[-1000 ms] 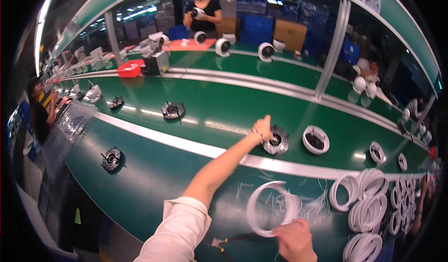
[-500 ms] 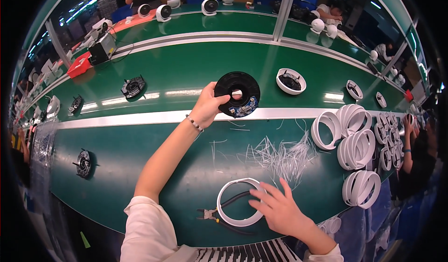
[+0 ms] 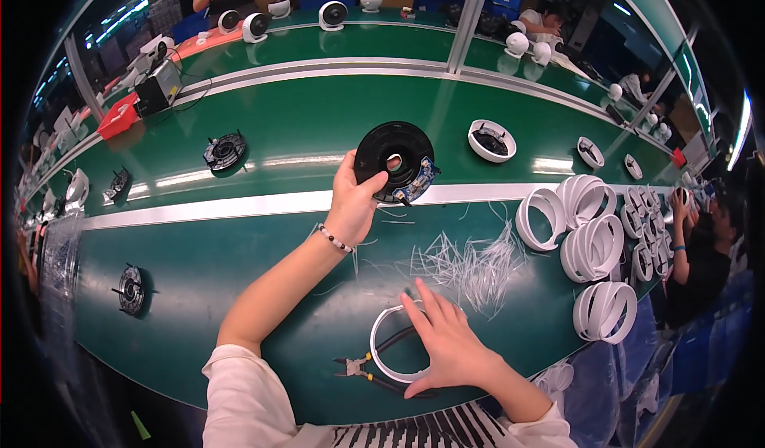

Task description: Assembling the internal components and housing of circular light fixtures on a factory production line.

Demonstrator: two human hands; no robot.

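Note:
My left hand grips a round black disc-shaped part by its rim, held up over the bench's white edge strip. The part has a round hole in the middle and a blue circuit board at its lower right. My right hand is spread over a white plastic ring lying on the green bench, and covers its right side. Whether the fingers touch the ring I cannot tell. Diagonal cutters with black and yellow handles lie partly beneath the ring.
Thin white plastic strips lie heaped beyond my right hand. Stacked white rings stand at the right. Black round parts and a white ring with a black part inside sit on the far green surface; another black part lies at left.
My right hand has moved left over the white ring, its fingers spreading. The black part in my left hand has turned a little. The whole view has shifted slightly.

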